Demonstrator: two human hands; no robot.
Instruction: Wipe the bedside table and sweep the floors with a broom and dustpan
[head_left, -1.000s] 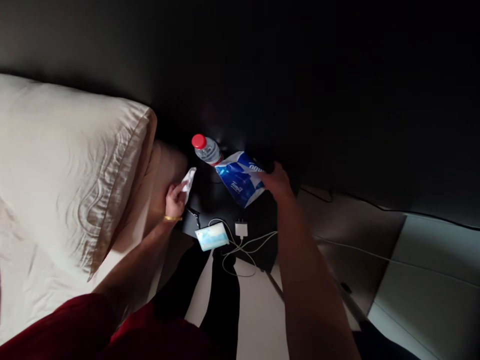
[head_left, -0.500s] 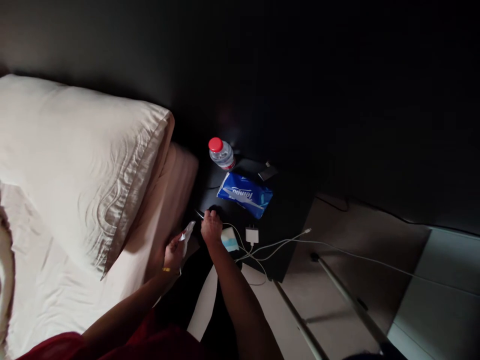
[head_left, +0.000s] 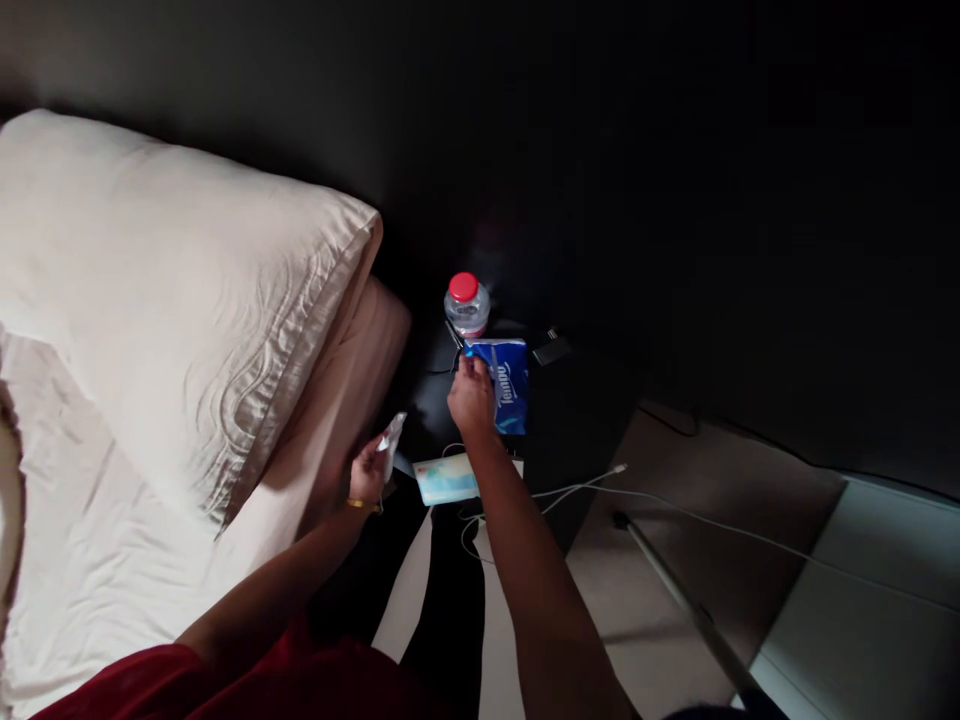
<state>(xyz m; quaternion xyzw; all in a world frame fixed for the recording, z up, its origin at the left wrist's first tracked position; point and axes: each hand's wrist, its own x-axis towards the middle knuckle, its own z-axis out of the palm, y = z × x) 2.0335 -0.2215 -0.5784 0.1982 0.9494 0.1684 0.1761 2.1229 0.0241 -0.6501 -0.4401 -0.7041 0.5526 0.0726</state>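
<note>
My left hand (head_left: 366,474), at the bed's edge, is closed on a crumpled white tissue or wrapper (head_left: 393,436). Over the dark bedside table (head_left: 581,410), my right hand (head_left: 472,398) has its fingers pinched together. A thin, dark pen-like stick (head_left: 454,334) juts from its fingertips toward the bottle. Against that hand's right side lies a blue Tempo tissue pack (head_left: 511,388), partly covered by the hand. Just beyond stands a clear bottle with a red cap (head_left: 464,290). Nearer me is a pale blue and white packet (head_left: 446,480), partly hidden by my right forearm.
White cables (head_left: 577,487) run across the table's near edge and off to the right. A small dark flat object (head_left: 553,348) lies right of the pack. The bed with its pillow (head_left: 172,300) is at left. A metal pole (head_left: 682,600) stands at lower right.
My right hand has moved away from me and rightward, to the blue pack, with the pen-like stick. The pack has turned more upright in view. The pale packet shows more fully.
</note>
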